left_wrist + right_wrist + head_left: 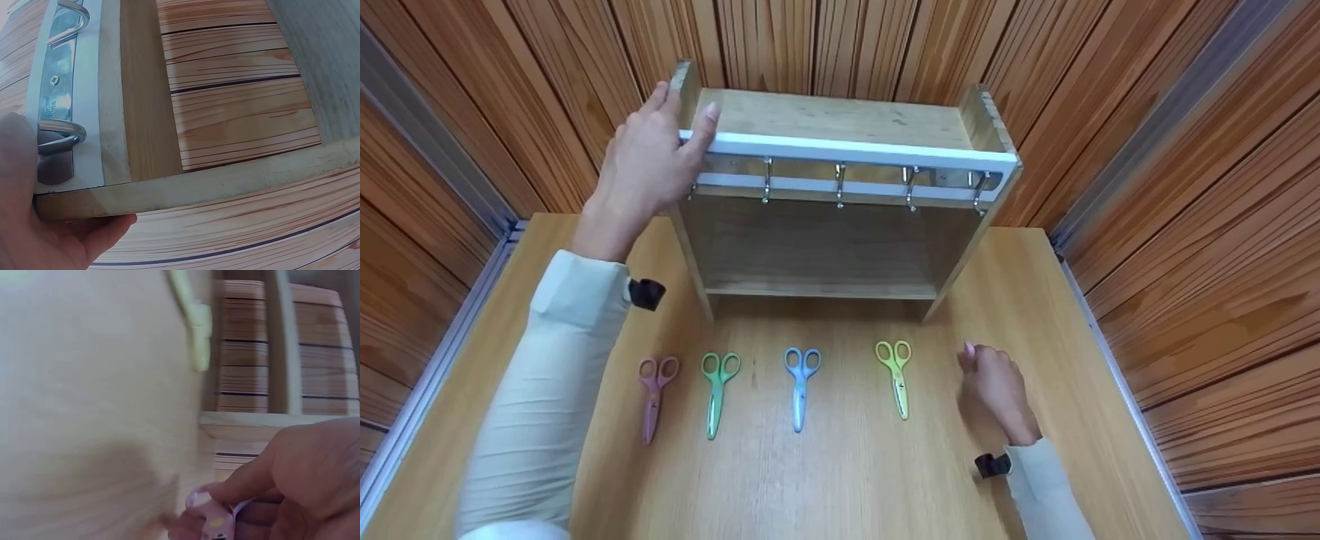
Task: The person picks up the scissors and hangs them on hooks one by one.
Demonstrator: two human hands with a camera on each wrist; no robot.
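My left hand point(645, 161) grips the upper left corner of a wooden shelf unit point(851, 145), thumb at the white front rail and fingers along the outer side panel. A row of metal hooks point(840, 184) lines that rail. Low over the right of the table, my right hand point(997, 386) pinches pink scissors point(215, 514); their loops and pivot show in the right wrist view, while the rest is hidden by the fingers. Left of it lie yellow-green scissors point(900, 382), then blue scissors point(800, 394), green scissors point(715, 401) and dark pink scissors point(652, 405).
The shelf unit stands at the back of the wooden table point(840, 487), against a wood-plank wall point(855, 45). More plank walls enclose both sides, with metal rails point(1125, 390) along the table edges. A dark wrist device point(646, 294) sits at the left cuff.
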